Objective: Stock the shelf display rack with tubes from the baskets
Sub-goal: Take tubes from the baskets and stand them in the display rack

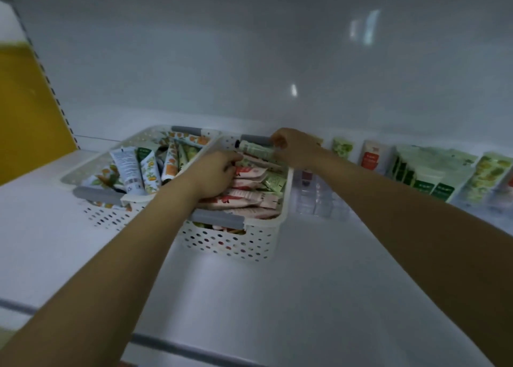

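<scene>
**Mia:** Where are the tubes?

**Tom:** Most lie in two white baskets on the shelf (305,283). The left basket (69,179) has tubes with orange flowers. The right basket (222,241) has pink tubes (249,197) and green ones, piled high.

**Mia:** What are the hands doing?

**Tom:** The right hand (294,147) is at the far end of the right basket. Its fingers are curled round the end of a green tube (256,150), which lies on top of the pile. The left hand (213,176) is down on the pink tubes, with its fingers bent into the pile. I cannot tell if it holds one or only touches them.

**Mia:** Where do the tubes go?

**Tom:** I think they go into the clear rack (319,200), just beside the right basket. Its near slots look bare. Some standing tubes (422,172) are further right.

**Mia:** What could go wrong?

**Tom:** The pile comes up to the rim. If the green tube is pulled out fast, it may drag the one next to it. That one could slide over the edge onto the shelf.

**Mia:** Anything else?

**Tom:** The rack is see-through, so it is hard to spot. The hand could bump it and push it crooked. The tube looks soft too. Held only by its end, it may droop and miss its slot.

**Mia:** And the left hand?

**Tom:** If it pushes hard on the pile, the basket could scoot.
</scene>
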Action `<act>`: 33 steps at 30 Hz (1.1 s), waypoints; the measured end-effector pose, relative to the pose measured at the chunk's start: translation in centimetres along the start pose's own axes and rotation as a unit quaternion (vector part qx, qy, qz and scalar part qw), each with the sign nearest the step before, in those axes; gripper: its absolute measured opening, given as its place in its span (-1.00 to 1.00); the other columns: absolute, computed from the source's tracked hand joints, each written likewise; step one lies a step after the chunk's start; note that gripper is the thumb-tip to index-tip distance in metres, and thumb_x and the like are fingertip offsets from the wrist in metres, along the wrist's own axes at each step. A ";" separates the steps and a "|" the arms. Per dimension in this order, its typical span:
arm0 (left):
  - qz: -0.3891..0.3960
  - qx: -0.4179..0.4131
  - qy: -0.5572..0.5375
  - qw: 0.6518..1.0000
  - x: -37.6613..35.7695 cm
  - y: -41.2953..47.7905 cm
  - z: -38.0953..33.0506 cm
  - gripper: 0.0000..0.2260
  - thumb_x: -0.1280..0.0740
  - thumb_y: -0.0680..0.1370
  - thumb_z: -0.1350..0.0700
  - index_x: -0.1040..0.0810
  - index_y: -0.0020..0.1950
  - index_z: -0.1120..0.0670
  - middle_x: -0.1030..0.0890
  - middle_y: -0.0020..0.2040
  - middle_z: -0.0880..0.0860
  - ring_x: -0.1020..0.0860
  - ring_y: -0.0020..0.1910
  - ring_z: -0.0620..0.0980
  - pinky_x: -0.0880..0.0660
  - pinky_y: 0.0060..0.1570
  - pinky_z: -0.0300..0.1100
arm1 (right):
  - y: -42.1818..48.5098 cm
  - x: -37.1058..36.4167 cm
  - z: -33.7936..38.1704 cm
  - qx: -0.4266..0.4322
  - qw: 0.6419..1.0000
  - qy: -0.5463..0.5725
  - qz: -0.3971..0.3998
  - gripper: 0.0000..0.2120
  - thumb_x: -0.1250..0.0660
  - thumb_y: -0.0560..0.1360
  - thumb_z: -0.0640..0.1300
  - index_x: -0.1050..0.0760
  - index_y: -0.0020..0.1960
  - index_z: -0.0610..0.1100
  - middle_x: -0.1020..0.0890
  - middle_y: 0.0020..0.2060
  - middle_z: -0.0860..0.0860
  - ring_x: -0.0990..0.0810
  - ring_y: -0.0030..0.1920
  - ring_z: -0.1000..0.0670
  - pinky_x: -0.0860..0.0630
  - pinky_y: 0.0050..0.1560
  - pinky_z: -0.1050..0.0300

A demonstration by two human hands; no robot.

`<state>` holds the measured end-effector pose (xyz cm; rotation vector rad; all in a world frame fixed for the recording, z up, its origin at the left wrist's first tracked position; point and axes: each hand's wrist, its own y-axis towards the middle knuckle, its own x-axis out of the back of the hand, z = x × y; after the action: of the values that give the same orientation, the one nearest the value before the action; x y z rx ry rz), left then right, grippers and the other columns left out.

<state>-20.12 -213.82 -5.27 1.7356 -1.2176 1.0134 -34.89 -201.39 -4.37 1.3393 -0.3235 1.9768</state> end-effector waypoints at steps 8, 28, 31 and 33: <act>0.018 -0.003 0.023 1.000 -0.2 0.1 0.1 -0.65 -0.07 0.63 0.21 -0.32 0.42 0.14 -0.41 0.37 0.15 -0.39 0.29 0.12 -0.29 0.16 -0.23 | 1.1 -0.7 1.6 -0.035 0.984 -0.167 0.054 -0.75 -0.33 0.47 -0.13 -0.48 0.11 -0.21 -0.56 -0.07 -0.07 -0.53 -0.08 -0.06 -0.46 -0.19 0.16; -0.194 -0.001 -0.127 0.973 1.4 -0.8 -1.8 -0.78 -0.33 0.52 0.15 -0.46 0.10 0.21 -0.55 -0.07 0.09 -0.53 -0.10 0.07 -0.36 -0.23 -0.22 | -7.1 7.1 -1.5 -0.102 0.716 0.678 -0.131 -0.77 -0.17 0.57 0.06 -0.44 -0.08 -0.09 -0.56 -0.22 -0.01 -0.58 -0.19 0.05 -0.56 -0.13 0.14; -0.183 0.007 -0.301 0.936 1.8 -1.6 -5.0 -0.80 -0.33 0.53 0.13 -0.40 0.07 0.15 -0.59 -0.10 0.09 -0.56 -0.20 0.02 -0.50 -0.24 -0.17 | -9.6 7.9 -2.6 -0.112 0.728 0.664 -0.133 -0.71 -0.06 0.61 0.10 -0.41 -0.06 -0.08 -0.52 -0.36 -0.02 -0.51 -0.46 0.07 -0.48 -0.40 0.25; -0.163 0.006 -0.372 0.914 1.4 -2.0 -7.9 -0.80 -0.30 0.55 0.13 -0.34 0.09 0.13 -0.60 -0.06 0.11 -0.55 -0.24 -0.05 -0.51 -0.32 -0.32 | -11.4 8.3 -3.5 -0.117 0.743 0.649 -0.112 -0.64 0.00 0.62 0.12 -0.46 -0.05 -0.09 -0.50 -0.45 -0.01 -0.42 -0.54 0.07 -0.40 -0.47 0.30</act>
<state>-19.21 -206.67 -1.24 2.3353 -1.2804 0.1357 -31.39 -187.85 -0.61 -0.3381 0.2613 2.0645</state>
